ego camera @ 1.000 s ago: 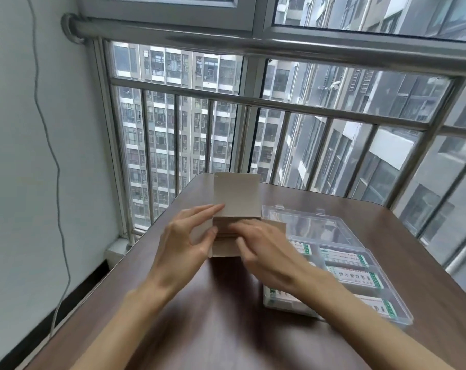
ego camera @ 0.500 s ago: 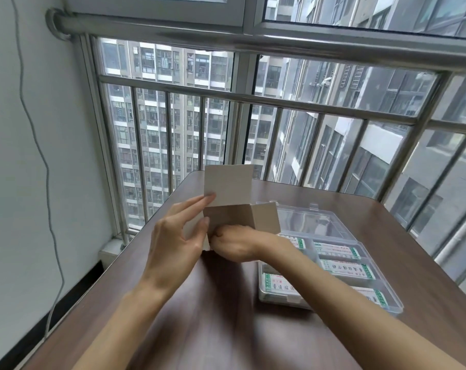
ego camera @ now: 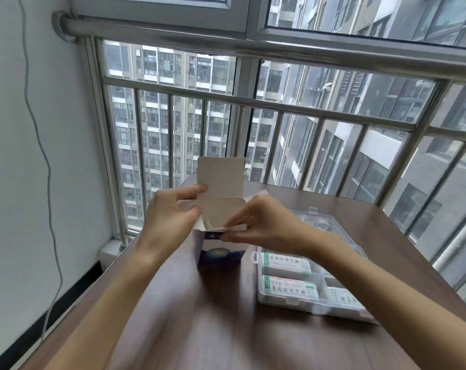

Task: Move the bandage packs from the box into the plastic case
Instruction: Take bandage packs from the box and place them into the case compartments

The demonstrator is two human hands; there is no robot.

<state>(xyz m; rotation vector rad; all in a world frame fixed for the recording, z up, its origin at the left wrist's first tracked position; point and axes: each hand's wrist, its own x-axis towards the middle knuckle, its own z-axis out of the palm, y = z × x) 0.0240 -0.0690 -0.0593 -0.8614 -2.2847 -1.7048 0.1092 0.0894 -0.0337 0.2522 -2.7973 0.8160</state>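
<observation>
Nearest, the wooden table (ego camera: 221, 316), with both forearms reaching forward over it. On the right stands the plastic case (ego camera: 293, 303), lid thrown back, several bandage packs (ego camera: 286, 263) already lying flat in its compartments, long sides running left to right. Just left of the case, nearly touching it, stands the box (ego camera: 218, 252), upright, mouth facing up, top flap raised at the far side. The left hand (ego camera: 170, 214) grips the box's left wall and flap edge. The right hand (ego camera: 264, 222) pinches the near edge of the opening at a small flap. Contents of the box are hidden. Judgement: the right hand is nearer the case, so it would lift packs straight up and carry them right.
</observation>
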